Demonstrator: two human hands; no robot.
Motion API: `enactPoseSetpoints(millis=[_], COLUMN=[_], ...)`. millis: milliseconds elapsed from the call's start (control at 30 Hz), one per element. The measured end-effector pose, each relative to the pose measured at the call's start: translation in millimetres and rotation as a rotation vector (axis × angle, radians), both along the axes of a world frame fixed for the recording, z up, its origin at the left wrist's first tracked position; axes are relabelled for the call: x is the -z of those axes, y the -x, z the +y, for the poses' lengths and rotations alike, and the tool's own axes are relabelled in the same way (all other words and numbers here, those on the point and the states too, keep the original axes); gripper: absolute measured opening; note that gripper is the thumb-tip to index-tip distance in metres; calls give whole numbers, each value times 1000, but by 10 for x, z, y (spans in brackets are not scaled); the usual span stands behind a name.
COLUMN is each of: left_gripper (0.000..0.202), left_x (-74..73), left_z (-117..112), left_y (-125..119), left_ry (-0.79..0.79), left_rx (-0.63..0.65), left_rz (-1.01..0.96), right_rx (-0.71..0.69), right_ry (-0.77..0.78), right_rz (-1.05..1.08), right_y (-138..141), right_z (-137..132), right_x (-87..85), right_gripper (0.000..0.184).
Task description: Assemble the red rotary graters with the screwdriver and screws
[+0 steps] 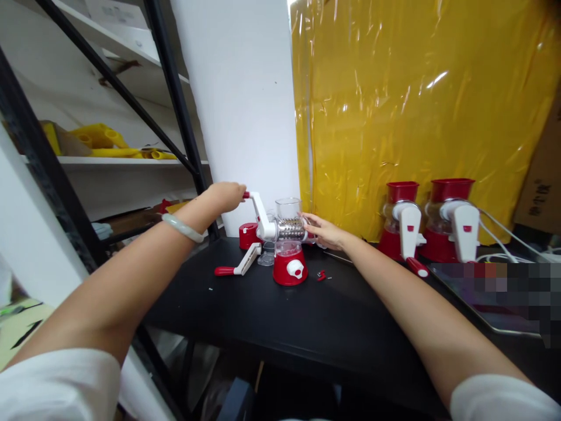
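A rotary drum grater (290,257) stands upright on the black table, with a red base, a transparent housing and a perforated metal drum (291,229). My left hand (228,195) is closed round the red grip of its white crank (261,216), which points up and to the left. Against the right end of the housing, my right hand (326,231) grips it, thumb and fingers partly hidden. To the left lie a loose crank handle (243,261) and transparent plastic parts (266,255), with a red piece (248,235) behind. Small red bits (322,275) lie right of the base.
Two assembled graters (401,222) stand at the back right, beside white cables (504,251). A flat tablet-like device (486,298) lies on the right of the table (263,316). Yellow plastic sheeting (416,105) hangs behind; a black-framed shelf (169,82) is at left.
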State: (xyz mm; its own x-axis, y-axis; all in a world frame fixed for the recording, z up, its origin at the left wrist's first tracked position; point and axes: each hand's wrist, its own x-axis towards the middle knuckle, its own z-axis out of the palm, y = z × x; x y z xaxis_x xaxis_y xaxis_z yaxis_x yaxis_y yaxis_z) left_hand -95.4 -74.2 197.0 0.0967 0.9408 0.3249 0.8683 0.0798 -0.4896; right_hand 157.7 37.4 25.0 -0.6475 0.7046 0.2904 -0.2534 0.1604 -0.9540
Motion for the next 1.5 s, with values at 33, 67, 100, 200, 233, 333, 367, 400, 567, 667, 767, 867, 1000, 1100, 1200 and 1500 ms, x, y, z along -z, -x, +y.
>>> enactPoseSetpoints(millis=[33, 67, 100, 200, 233, 333, 367, 400, 567, 667, 767, 867, 1000, 1100, 1200, 1500], left_gripper=[32, 29, 27, 19, 17, 18, 18, 19, 23, 27, 31, 35, 32, 31, 28, 34], left_x=[117, 249, 390, 798, 906, 1072, 1060, 1012, 355, -57, -199, -47, 401, 739, 961, 1032], left_z=[53, 75, 63, -151, -273, -721, -874, -1014, -1324, -1103, -667, -216, 130, 166, 76, -299], left_y=[87, 155, 202, 188, 133, -133, -237, -338, -614, -530, -290, 31, 401, 554, 613, 361], left_ry=[45, 89, 139, 382, 417, 606, 614, 597, 316, 39, -127, -185, -57, 231, 401, 633], left_rx=[-6, -10, -12, -61, -50, -8, 42, 92, 125, 119, 162, 139, 74, 57, 124, 121], left_rz=[-15, -27, -31, 24, 29, 71, 43, 19, 75, 87, 73, -5, -111, -183, -262, -307], right_rx=[3, 5, 7, 9, 9, 10, 10, 8, 0, 18, 33, 30, 160, 596, 770, 703], right_ry=[-8, -15, -21, -32, -34, -41, -43, -44, -39, -51, -66, -93, -191, -438, -694, -684], right_rz=[1, -3, -10, -31, -36, -37, -39, -42, -33, -41, -44, -66, -131, -275, -771, -988], right_y=[0, -1, -2, -9, -11, -12, -13, -13, -9, 1, 2, -31, -92, -67, 34, 227], right_z=[1, 2, 1, -4, -6, -11, -10, -9, 2, -4, -4, 66, 341, 600, 780, 924], right_x=[0, -2, -6, -22, -27, -34, -33, -31, -18, -10, 2, -3, -97, -190, -208, 87], right_gripper=[61, 60, 59, 55, 54, 53, 54, 54, 55, 54, 53, 54, 39, 37, 45, 11])
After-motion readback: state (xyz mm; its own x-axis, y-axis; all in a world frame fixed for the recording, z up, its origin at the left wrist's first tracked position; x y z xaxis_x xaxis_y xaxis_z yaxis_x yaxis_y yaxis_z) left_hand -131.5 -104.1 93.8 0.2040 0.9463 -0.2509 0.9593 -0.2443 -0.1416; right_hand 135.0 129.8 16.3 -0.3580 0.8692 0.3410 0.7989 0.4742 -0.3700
